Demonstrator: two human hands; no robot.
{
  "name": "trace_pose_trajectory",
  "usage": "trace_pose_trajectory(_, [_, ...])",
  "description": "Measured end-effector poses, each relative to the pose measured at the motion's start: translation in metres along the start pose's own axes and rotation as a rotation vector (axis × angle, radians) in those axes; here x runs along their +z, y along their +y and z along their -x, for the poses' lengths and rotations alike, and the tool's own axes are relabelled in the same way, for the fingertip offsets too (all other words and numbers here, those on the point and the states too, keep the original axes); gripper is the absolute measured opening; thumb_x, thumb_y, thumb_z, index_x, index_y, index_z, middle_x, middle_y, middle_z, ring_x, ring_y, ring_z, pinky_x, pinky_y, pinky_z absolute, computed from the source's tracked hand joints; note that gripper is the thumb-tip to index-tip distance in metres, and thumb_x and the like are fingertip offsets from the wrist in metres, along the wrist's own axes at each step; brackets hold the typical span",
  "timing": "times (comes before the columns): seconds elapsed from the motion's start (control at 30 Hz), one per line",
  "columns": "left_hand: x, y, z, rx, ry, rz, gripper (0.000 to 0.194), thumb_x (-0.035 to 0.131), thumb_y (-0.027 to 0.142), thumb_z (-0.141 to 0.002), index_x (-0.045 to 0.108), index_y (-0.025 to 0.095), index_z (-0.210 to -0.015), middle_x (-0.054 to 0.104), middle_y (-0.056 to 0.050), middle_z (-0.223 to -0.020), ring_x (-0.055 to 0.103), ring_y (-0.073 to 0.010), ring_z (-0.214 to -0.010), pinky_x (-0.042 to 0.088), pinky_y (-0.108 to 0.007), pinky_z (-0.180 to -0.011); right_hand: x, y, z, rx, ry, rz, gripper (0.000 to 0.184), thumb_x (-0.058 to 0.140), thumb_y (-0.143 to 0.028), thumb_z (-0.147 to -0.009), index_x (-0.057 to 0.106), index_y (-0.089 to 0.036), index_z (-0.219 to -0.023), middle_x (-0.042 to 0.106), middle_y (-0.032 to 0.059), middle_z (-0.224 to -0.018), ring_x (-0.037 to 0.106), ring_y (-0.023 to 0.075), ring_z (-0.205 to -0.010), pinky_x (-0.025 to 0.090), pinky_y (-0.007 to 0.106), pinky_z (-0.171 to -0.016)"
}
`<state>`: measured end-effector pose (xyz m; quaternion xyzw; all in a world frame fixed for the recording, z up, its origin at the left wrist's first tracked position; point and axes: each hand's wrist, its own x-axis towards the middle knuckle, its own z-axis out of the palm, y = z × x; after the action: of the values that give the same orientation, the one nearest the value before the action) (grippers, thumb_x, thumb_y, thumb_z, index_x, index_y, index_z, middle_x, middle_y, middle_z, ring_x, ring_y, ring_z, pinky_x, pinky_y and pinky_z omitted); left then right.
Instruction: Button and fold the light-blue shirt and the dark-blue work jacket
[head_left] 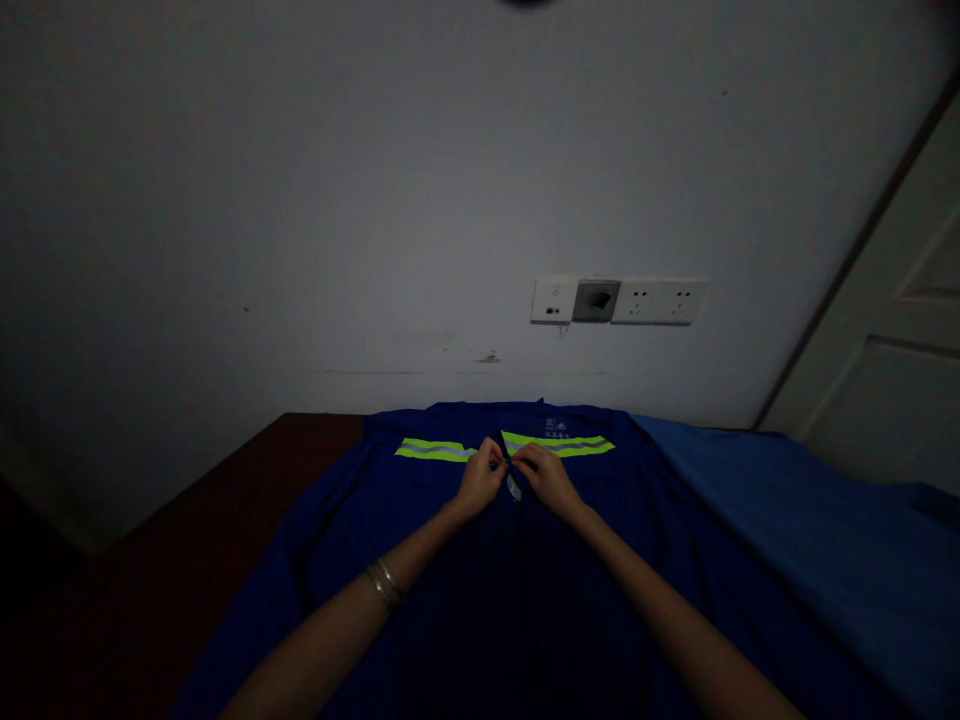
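A dark blue work jacket [450, 550] with yellow-green and grey reflective strips [431, 450] across the chest lies spread out, its collar end toward the wall. My left hand [482, 480] pinches the front edge of the jacket near the inner end of the left strip. Close beside it, my right hand [546, 475] pinches the opposite front edge by the right strip. The fingertips of both hands nearly meet at the centre front. Just below them shows a small pale oval patch [514, 487]. Whatever fastener lies between the fingers is too small to make out.
The jacket rests on a dark reddish-brown table [247, 500]. Lighter blue cloth [810, 530] lies at the right. Behind is a white wall with sockets and switches [660, 302], and a panelled door [900, 350] stands at the right. The light is dim.
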<state>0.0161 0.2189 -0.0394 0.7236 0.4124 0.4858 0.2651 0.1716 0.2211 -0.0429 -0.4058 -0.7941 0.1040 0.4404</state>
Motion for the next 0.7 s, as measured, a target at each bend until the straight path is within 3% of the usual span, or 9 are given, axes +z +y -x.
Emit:
trace_pose_trajectory(0.17, [-0.003,0.002,-0.002,-0.053,-0.025,0.069,0.022,0.045,0.001,-0.07,0.041,0.02,-0.08,0.054,0.005,-0.066,0.057,-0.0113,-0.067,0.039,-0.021,-0.062,-0.002,-0.004,0.002,-0.047,-0.044,0.092,0.018,0.044,-0.021,-0.087,0.062,-0.017,-0.083,0.058,0.0065,-0.085,0.055,0.0172,-0.082,0.043,0.03,-0.077])
trace_pose_trajectory(0.37, [-0.002,0.002,-0.006,-0.134,0.0,0.113,0.011,0.051,0.014,-0.078,0.041,0.019,-0.081,0.049,0.008,-0.055,0.051,-0.0093,-0.054,0.035,-0.02,-0.054,-0.003,-0.009,0.003,-0.093,-0.054,0.227,0.02,0.041,-0.021,-0.089,0.061,-0.018,-0.087,0.057,0.0085,-0.09,0.053,0.0192,-0.088,0.044,0.031,-0.079])
trace_pose_trajectory(0.7, [0.0,-0.001,-0.009,-0.193,0.029,0.113,0.019,0.052,0.005,-0.068,0.04,0.019,-0.075,0.049,0.009,-0.052,0.05,-0.0079,-0.051,0.033,-0.018,-0.052,-0.006,-0.017,0.004,-0.149,-0.046,0.41,0.018,0.041,-0.021,-0.09,0.058,-0.017,-0.086,0.056,0.0075,-0.089,0.052,0.019,-0.086,0.045,0.029,-0.072])
